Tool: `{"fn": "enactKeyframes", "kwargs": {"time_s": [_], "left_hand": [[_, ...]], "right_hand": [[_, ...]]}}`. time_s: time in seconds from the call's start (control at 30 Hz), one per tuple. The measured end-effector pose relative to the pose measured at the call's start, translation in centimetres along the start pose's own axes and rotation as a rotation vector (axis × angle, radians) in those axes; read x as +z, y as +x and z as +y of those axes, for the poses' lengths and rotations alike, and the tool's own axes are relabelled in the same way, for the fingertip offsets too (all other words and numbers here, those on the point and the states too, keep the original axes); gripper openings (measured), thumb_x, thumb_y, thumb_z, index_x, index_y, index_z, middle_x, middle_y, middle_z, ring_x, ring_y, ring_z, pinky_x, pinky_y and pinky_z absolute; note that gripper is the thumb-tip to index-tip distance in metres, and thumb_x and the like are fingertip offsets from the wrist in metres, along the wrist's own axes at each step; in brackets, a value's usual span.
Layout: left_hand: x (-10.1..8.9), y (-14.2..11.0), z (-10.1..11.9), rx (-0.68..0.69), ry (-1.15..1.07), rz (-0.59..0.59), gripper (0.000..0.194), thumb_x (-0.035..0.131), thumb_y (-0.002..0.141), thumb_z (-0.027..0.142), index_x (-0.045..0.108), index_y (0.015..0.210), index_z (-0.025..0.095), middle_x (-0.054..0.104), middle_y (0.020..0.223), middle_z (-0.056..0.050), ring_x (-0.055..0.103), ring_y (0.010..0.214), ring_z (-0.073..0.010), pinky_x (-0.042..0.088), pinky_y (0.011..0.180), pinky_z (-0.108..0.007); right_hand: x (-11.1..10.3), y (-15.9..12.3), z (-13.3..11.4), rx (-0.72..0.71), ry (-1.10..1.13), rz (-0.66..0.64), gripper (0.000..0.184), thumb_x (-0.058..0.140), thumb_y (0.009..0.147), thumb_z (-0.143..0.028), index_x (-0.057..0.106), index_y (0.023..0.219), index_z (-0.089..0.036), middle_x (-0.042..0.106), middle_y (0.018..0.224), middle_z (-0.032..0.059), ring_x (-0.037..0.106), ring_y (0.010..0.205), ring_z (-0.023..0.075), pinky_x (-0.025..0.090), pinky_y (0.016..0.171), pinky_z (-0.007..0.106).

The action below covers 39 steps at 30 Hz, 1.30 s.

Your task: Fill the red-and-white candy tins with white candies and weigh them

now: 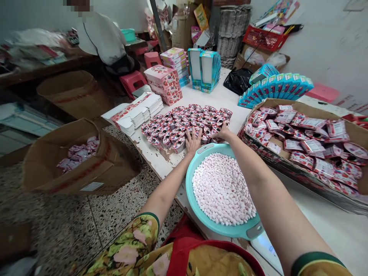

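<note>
Many small red-and-pink printed packets [184, 124] stand packed side by side on the white table, dark round holes in their tops. My left hand [193, 142] rests on the near edge of this cluster with its fingers spread. At the cluster's near right edge, my right hand [222, 133] touches the packets, its fingers apart; some fingertips are hidden among them. Below both hands, a turquoise basin [190, 191] with grey handles holds a heap of small pale pink-white candies [221, 188]. My right forearm passes over the basin's right side.
On the right, a large cardboard tray [276, 168] holds more packets. Flat white cartons [140, 111], strawberry-printed boxes [163, 82] and blue display boxes [204, 69] stand farther back. Left on the floor is an open carton [112, 153] with packets inside. A person [102, 38] sits behind.
</note>
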State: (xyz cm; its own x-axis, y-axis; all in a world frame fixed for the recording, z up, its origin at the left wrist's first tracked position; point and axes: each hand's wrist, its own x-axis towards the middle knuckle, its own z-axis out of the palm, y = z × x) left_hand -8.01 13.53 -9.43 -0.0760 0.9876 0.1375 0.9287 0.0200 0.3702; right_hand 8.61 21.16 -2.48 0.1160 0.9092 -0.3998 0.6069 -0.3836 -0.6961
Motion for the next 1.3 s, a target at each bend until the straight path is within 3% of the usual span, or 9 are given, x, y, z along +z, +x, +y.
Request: {"fn": "enactKeyframes", "kwargs": {"time_s": [0.13, 0.27, 0.4, 0.5, 0.67, 0.83, 1.03, 1.17, 1.3], "left_hand": [[-2.5, -3.6, -1.8, 0.087, 0.159, 0.037, 0.064, 0.046, 0.104, 0.035, 0.032, 0.167, 0.034, 0.018, 0.177, -0.010, 0.008, 0.164, -0.0390, 0.016, 0.124, -0.070], [-3.0, -5.3, -4.6, -0.007, 0.212, 0.055, 0.072, 0.057, 0.099, 0.049, 0.037, 0.165, 0.030, 0.015, 0.177, -0.015, 0.007, 0.162, -0.0473, 0.017, 0.120, -0.075], [-2.1, -3.9, -4.7, -0.013, 0.185, 0.035, 0.069, 0.054, 0.100, 0.047, 0.038, 0.165, 0.030, 0.024, 0.175, -0.016, 0.020, 0.158, -0.0452, 0.033, 0.115, -0.070], [-2.2, -3.0, -4.2, -0.042, 0.175, 0.029, 0.068, 0.053, 0.100, 0.045, 0.038, 0.165, 0.030, 0.026, 0.174, -0.016, 0.023, 0.156, -0.0453, 0.035, 0.114, -0.070], [-5.3, -2.7, -4.2, -0.016, 0.095, -0.046, 0.064, 0.053, 0.099, 0.037, 0.044, 0.161, 0.025, 0.034, 0.170, -0.018, 0.030, 0.154, -0.0447, 0.029, 0.117, -0.074], [-9.2, -5.1, -0.7, 0.248, -0.165, 0.006, 0.055, 0.042, 0.103, 0.036, 0.056, 0.150, 0.013, 0.061, 0.148, -0.019, 0.055, 0.137, -0.0316, 0.038, 0.121, -0.051], [-9.9, -15.2, 5.9, 0.843, -0.126, -0.856, 0.094, 0.055, 0.091, 0.075, 0.026, 0.168, 0.030, 0.017, 0.177, -0.013, 0.017, 0.162, -0.0402, 0.021, 0.127, -0.064], [-8.1, -18.1, 7.7, 0.902, -0.007, -0.958, 0.086, 0.038, 0.096, 0.078, 0.024, 0.169, 0.034, 0.006, 0.178, -0.012, 0.003, 0.163, -0.0442, 0.008, 0.125, -0.073], [-6.5, -16.9, 8.4, 0.874, 0.069, -0.799, 0.074, 0.042, 0.099, 0.065, 0.035, 0.165, 0.031, 0.031, 0.171, -0.016, 0.031, 0.155, -0.0415, 0.027, 0.122, -0.064]], "right_hand": [[-1.1, -3.7, -0.2, -0.265, -0.372, 0.115, 0.107, 0.090, 0.073, -0.047, 0.039, 0.160, -0.013, 0.051, 0.155, 0.0262, 0.053, 0.142, 0.0374, 0.045, 0.117, 0.048], [-7.1, -6.4, 1.3, -0.562, -0.468, 0.290, 0.055, 0.070, 0.093, -0.047, 0.063, 0.142, -0.022, 0.065, 0.143, 0.0117, 0.062, 0.132, 0.0318, 0.047, 0.114, 0.043], [-16.0, -6.1, 5.5, -0.350, -0.466, 0.523, 0.048, 0.067, 0.093, -0.035, 0.066, 0.137, -0.015, 0.067, 0.140, 0.0148, 0.063, 0.129, 0.0321, 0.048, 0.110, 0.041], [-19.6, -4.1, 8.3, -0.131, -0.445, 0.451, 0.063, 0.074, 0.088, -0.044, 0.063, 0.141, -0.011, 0.067, 0.138, 0.0185, 0.064, 0.126, 0.0335, 0.049, 0.105, 0.040], [-17.3, -0.6, 9.2, -0.090, -0.622, 0.230, 0.076, 0.089, 0.073, -0.049, 0.067, 0.139, -0.019, 0.071, 0.131, 0.0154, 0.059, 0.131, 0.0354, 0.047, 0.105, 0.041], [-15.9, -0.5, 9.3, -0.063, -0.807, 0.283, 0.066, 0.091, 0.071, -0.032, 0.070, 0.131, -0.015, 0.068, 0.133, 0.0211, 0.056, 0.132, 0.0393, 0.047, 0.103, 0.045], [-17.3, -3.3, 11.7, -0.061, -0.715, 0.396, 0.057, 0.086, 0.076, -0.037, 0.068, 0.123, -0.011, 0.072, 0.119, 0.0208, 0.068, 0.113, 0.0342, 0.052, 0.093, 0.039], [-18.0, -4.9, 11.9, -0.107, -0.410, 0.606, 0.042, 0.083, 0.077, -0.036, 0.068, 0.109, -0.012, 0.072, 0.113, 0.0175, 0.067, 0.113, 0.0345, 0.052, 0.101, 0.048], [-19.3, -7.5, 11.0, -0.211, 0.465, 0.680, 0.027, 0.070, 0.088, -0.037, 0.063, 0.105, -0.018, 0.071, 0.103, 0.0083, 0.069, 0.105, 0.0262, 0.061, 0.091, 0.047]]}}
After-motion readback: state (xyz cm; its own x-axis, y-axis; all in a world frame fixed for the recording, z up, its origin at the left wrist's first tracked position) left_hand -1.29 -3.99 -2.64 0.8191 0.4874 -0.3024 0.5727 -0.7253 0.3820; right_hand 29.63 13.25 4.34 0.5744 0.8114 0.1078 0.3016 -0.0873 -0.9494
